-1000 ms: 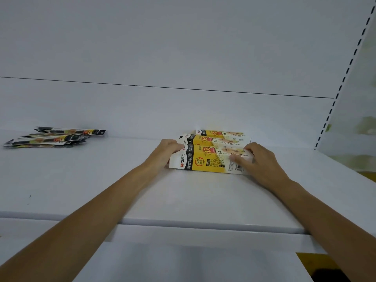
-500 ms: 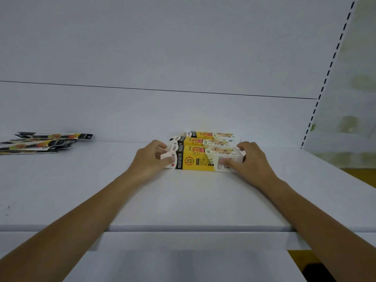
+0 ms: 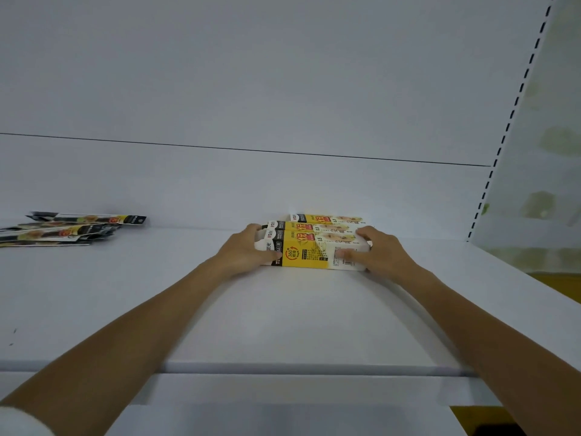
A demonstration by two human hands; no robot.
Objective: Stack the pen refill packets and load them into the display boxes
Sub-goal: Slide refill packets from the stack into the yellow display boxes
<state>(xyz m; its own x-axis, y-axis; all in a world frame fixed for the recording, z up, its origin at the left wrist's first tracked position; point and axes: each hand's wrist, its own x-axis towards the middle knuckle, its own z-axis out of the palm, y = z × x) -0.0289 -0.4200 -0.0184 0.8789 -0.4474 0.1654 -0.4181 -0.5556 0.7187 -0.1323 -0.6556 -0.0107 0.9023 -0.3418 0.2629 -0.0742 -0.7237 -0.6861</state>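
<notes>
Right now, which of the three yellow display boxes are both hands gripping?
The nearest box, front of the row: left hand and right hand grip its ends.

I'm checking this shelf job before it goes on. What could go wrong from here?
The left hand and right hand grip only the ends of the display boxes. The three sit side by side, so the rear ones may skew or separate if moved. The refill packets lie fanned unevenly at the far left of the shelf and could slide apart when gathered.

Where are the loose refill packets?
In the head view, the packets lie piled far left on the shelf, well apart from the boxes near the middle.
</notes>
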